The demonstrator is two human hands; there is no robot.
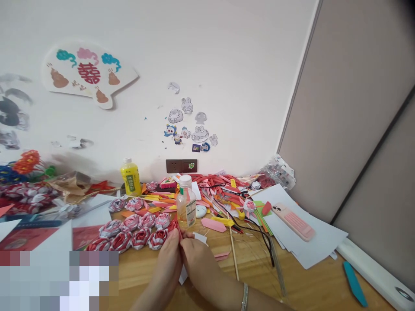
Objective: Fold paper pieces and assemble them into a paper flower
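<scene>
My left hand (170,255) and my right hand (198,258) meet at the front middle of the table, with fingers closed. Between their fingertips is a folded piece of red paper (174,225), pointing up. Most of it is hidden by the fingers. Just behind my hands stands a clear bottle (185,203) with a white cap and some yellowish liquid. Left of my hands lie rows of folded paper roses (140,238) in red, pink and white. White paper (183,274) shows partly beneath my hands.
A yellow drink bottle (131,178) stands by the wall. Coloured paper strips (217,190) are heaped along the back. To the right, a pink phone (293,222) lies on white sheets (306,255), with a teal strip-shaped object (354,283) near the edge. A thin stick (234,252) lies right of my hands.
</scene>
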